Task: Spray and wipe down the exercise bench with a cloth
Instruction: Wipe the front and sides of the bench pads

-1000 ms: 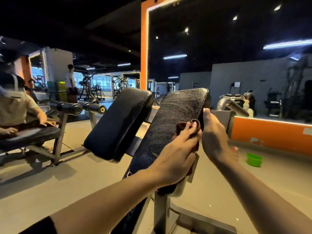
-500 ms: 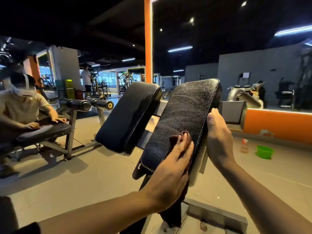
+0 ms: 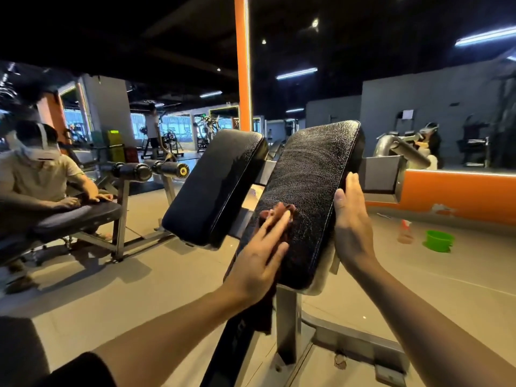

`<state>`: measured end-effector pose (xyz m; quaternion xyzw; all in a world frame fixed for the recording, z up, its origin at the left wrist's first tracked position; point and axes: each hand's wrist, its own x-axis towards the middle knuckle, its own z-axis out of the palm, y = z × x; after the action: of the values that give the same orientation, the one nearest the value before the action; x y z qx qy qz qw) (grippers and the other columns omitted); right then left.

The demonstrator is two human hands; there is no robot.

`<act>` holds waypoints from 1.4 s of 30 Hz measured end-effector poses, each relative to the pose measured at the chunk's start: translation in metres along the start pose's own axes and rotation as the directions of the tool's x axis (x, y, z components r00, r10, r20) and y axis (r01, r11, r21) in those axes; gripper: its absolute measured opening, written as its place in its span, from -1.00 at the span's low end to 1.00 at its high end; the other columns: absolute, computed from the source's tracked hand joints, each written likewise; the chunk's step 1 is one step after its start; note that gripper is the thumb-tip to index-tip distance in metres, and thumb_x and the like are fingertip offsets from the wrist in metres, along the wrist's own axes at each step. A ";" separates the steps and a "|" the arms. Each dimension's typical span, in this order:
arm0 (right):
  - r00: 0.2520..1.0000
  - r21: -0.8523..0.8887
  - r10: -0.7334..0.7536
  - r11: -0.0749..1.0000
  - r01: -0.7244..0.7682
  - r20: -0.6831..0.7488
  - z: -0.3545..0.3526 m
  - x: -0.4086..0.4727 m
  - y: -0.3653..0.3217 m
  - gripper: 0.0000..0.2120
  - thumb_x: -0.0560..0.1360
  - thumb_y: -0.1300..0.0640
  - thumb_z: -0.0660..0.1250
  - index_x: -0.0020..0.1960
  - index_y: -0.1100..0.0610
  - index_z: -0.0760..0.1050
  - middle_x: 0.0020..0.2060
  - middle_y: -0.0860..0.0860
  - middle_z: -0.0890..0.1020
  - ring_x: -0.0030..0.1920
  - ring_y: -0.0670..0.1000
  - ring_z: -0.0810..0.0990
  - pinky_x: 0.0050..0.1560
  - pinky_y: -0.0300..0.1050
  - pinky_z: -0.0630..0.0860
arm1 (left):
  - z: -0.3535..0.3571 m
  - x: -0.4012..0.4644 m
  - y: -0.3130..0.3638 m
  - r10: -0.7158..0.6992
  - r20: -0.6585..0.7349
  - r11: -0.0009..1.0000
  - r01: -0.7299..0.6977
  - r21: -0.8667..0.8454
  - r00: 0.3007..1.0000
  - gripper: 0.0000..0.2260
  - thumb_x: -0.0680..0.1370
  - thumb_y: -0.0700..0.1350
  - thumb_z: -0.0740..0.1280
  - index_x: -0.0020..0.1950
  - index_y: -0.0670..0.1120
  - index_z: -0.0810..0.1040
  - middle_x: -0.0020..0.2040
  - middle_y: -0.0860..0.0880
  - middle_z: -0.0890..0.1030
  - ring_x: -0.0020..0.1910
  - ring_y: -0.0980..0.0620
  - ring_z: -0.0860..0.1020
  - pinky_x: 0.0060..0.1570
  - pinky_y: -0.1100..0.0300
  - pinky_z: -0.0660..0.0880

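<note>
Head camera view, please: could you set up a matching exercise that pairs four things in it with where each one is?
Things:
1. cloth
2. right hand
3. green bowl
4. spray bottle

Places:
A. gripping the right edge of the textured pad
B. on the floor, farthest right
C. pressed flat on the pad under the left hand
D. standing on the floor just left of the bowl

Pairs: 1-C, 2-A, 3-B, 4-D
</note>
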<state>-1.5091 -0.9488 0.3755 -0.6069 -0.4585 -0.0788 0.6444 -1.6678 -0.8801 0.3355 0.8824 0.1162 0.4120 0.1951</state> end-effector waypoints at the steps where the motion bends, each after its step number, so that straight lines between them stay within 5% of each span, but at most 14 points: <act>1: 1.000 0.019 0.001 1.000 -0.001 -0.011 0.002 0.000 0.000 -0.34 0.55 -0.20 -0.11 0.58 0.05 -0.04 0.58 -0.07 0.03 0.54 -0.16 -0.01 0.43 -0.28 -0.05 | -0.003 0.006 -0.010 -0.061 -0.039 0.998 0.060 -0.034 0.997 -0.54 0.64 0.02 0.06 0.52 0.16 0.04 0.55 0.18 0.11 0.52 0.21 0.09 0.51 0.16 0.13; 5: 1.000 0.047 0.003 0.999 -0.002 -0.021 0.004 -0.001 0.001 -0.33 0.55 -0.21 -0.10 0.58 0.06 -0.03 0.57 -0.07 0.04 0.54 -0.15 0.00 0.42 -0.29 -0.05 | -0.003 0.032 -0.010 -0.281 -0.149 0.959 0.271 -0.083 0.948 -0.56 0.68 -0.09 0.11 0.55 0.04 0.14 0.50 0.00 0.30 0.45 0.07 0.28 0.46 -0.01 0.25; 10: 0.995 0.067 -0.011 0.998 0.018 -0.098 -0.004 0.003 0.000 -0.33 0.53 -0.22 -0.09 0.54 0.10 0.18 0.53 0.00 0.24 0.51 -0.09 0.17 0.47 -0.23 0.09 | 0.018 0.053 0.037 0.095 -0.005 0.993 -0.094 0.072 0.995 -0.53 0.64 -0.05 0.07 0.56 -0.01 0.11 0.57 0.04 0.13 0.55 0.17 0.02 0.51 0.24 -0.02; 12: 0.992 0.038 -0.019 0.999 0.023 -0.122 -0.012 0.007 -0.002 -0.36 0.53 -0.21 -0.09 0.46 0.10 0.35 0.44 0.06 0.41 0.44 0.00 0.34 0.41 -0.06 0.28 | 0.009 0.086 0.021 -0.050 -0.068 0.996 0.055 0.067 0.996 -0.54 0.65 -0.10 0.10 0.56 -0.06 0.17 0.55 -0.06 0.22 0.53 0.01 0.16 0.50 0.15 0.08; 15: 0.987 -0.042 -0.081 0.996 0.076 -0.138 -0.022 0.017 -0.008 -0.39 0.55 -0.24 -0.13 0.08 0.15 0.54 0.04 0.13 0.61 0.08 0.15 0.54 -0.01 0.02 0.42 | -0.006 0.127 0.013 -0.302 -0.156 0.943 0.318 0.095 0.940 -0.57 0.67 -0.15 0.12 0.55 -0.10 0.20 0.51 -0.14 0.28 0.48 -0.13 0.26 0.42 0.08 0.18; 20: 0.970 -0.153 -0.220 0.967 0.203 -0.106 -0.037 0.054 -0.016 -0.50 0.55 -0.21 -0.11 -0.22 0.09 0.42 -0.25 0.06 0.51 -0.22 0.07 0.45 -0.17 0.02 0.36 | 0.012 0.122 0.034 0.073 0.043 0.987 -0.079 0.141 0.996 -0.53 0.67 -0.14 0.12 0.58 -0.04 0.09 0.59 -0.02 0.06 0.56 0.04 0.00 0.49 0.12 -0.01; 24: 0.970 -0.315 -0.244 0.922 0.226 -0.018 -0.049 0.098 -0.016 -0.69 0.60 -0.01 0.07 0.00 0.16 0.49 -0.10 0.08 0.53 -0.08 0.04 0.44 -0.09 -0.09 0.30 | -0.014 0.171 0.006 -0.243 -0.087 0.951 0.255 0.172 0.966 -0.56 0.68 -0.17 0.11 0.56 -0.10 0.16 0.57 -0.09 0.14 0.53 -0.04 0.15 0.44 0.17 0.06; 25: 0.971 -0.348 -0.239 0.911 0.222 -0.005 -0.052 0.109 -0.016 -0.75 0.62 0.09 0.11 0.08 0.21 0.49 -0.02 0.14 0.56 -0.03 0.08 0.47 -0.04 -0.07 0.34 | -0.010 0.176 0.014 -0.232 -0.101 0.957 0.246 0.153 0.967 -0.58 0.68 -0.17 0.11 0.55 -0.12 0.19 0.57 -0.10 0.16 0.52 -0.05 0.17 0.43 0.17 0.07; 28: 0.975 -0.387 -0.220 0.901 0.194 -0.023 -0.055 0.130 -0.012 -0.76 0.61 0.30 0.10 0.21 0.29 0.45 0.02 0.26 0.59 -0.02 0.18 0.51 -0.03 -0.01 0.40 | 0.017 0.174 0.050 0.088 0.013 0.985 -0.089 0.150 0.996 -0.55 0.67 -0.17 0.14 0.56 -0.07 0.15 0.58 -0.02 0.11 0.55 0.03 0.06 0.47 0.15 0.03; 30: 0.974 -0.408 -0.226 0.891 0.197 -0.024 -0.052 0.139 -0.008 -0.75 0.61 0.30 0.09 0.20 0.29 0.47 -0.04 0.25 0.62 -0.11 0.12 0.50 -0.13 -0.06 0.38 | 0.010 0.188 0.034 0.112 0.058 0.976 -0.120 0.179 0.992 -0.54 0.67 -0.17 0.13 0.57 -0.05 0.13 0.57 -0.02 0.13 0.54 0.00 0.10 0.48 0.11 0.04; 34: 0.977 -0.411 -0.214 0.893 0.185 -0.026 -0.049 0.145 0.000 -0.79 0.62 0.25 0.10 0.06 0.23 0.51 -0.16 0.14 0.58 -0.19 0.07 0.44 -0.18 -0.09 0.23 | -0.021 0.227 -0.013 -0.273 -0.092 0.924 0.288 0.251 0.958 -0.58 0.68 -0.16 0.11 0.55 -0.11 0.19 0.55 -0.11 0.21 0.50 -0.12 0.23 0.45 0.09 0.13; 36: 0.967 -0.404 -0.252 0.890 0.211 -0.048 -0.049 0.144 0.001 -0.78 0.63 0.25 0.10 0.04 0.26 0.52 -0.22 0.08 0.53 -0.22 0.07 0.44 -0.19 -0.09 0.20 | -0.006 0.233 0.008 -0.158 -0.066 0.963 0.168 0.211 0.985 -0.57 0.67 -0.16 0.13 0.55 -0.11 0.19 0.56 -0.07 0.18 0.53 -0.06 0.17 0.49 0.10 0.08; 39: 0.931 -0.434 -0.364 0.845 0.311 -0.040 -0.049 0.144 0.003 -0.77 0.61 0.31 0.11 -0.01 0.35 0.54 -0.21 0.21 0.60 -0.23 0.19 0.56 -0.15 0.07 0.48 | 0.017 0.234 0.046 0.149 0.029 0.974 -0.151 0.168 0.988 -0.57 0.66 -0.18 0.17 0.54 -0.07 0.23 0.55 -0.01 0.20 0.53 0.03 0.13 0.51 0.11 0.06; 42: 0.953 -0.388 -0.302 0.879 0.278 -0.001 -0.051 0.144 0.003 -0.76 0.64 0.26 0.09 0.03 0.27 0.53 -0.13 0.19 0.63 -0.22 0.06 0.47 -0.06 -0.01 0.35 | 0.002 0.246 0.025 0.097 0.042 0.974 -0.103 0.199 0.994 -0.60 0.66 -0.19 0.16 0.51 -0.03 0.30 0.52 -0.02 0.28 0.49 -0.02 0.25 0.47 0.14 0.12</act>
<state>-1.4007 -0.9261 0.4805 -0.6428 -0.5000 -0.2812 0.5077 -1.5090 -0.8132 0.5129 0.9089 0.1095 0.3932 0.0856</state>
